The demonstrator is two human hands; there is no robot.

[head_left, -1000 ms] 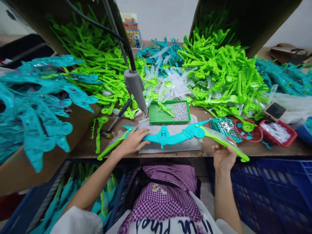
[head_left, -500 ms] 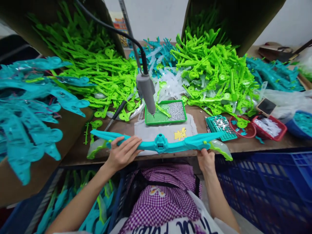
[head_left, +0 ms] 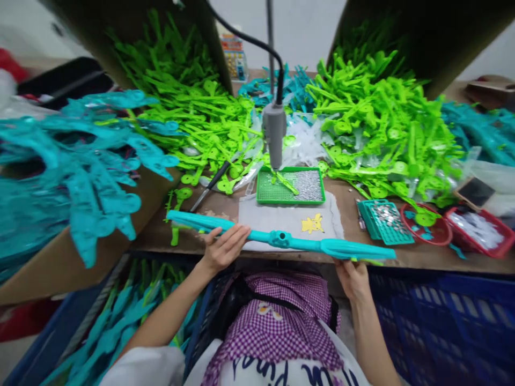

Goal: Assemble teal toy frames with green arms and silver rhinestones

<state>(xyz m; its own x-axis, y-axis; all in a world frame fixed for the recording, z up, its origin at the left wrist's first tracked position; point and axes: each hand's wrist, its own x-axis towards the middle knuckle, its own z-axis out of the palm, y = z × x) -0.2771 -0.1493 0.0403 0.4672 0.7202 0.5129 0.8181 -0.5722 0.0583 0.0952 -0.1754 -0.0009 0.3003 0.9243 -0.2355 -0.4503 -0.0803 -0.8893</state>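
Observation:
A long teal plastic part [head_left: 298, 241] spans between both hands, above the table's front edge. My left hand [head_left: 226, 247] is closed on its left half, fingers over the top. Under the right half, my right hand [head_left: 354, 276] grips it from below, and its fingertips are partly hidden by the part. A bit of light green shows beneath the right end. Behind the part lies a pale cloth [head_left: 273, 214] with a yellow figure. Above a green tray [head_left: 290, 201] of small metal pieces hangs a grey electric screwdriver [head_left: 274, 134].
Heaps of light green parts [head_left: 386, 128] fill the back. Teal parts [head_left: 100, 198] are stacked at left. A soldering-iron-like tool [head_left: 217, 176], a teal tray [head_left: 388, 221] and red bowls [head_left: 426, 236] sit on the table. Blue crates [head_left: 442, 316] stand below.
The teal part has rolled in my hands, so its light green and clear end pieces are mostly hidden now. It also tilts lower at the right. The view has shifted left.

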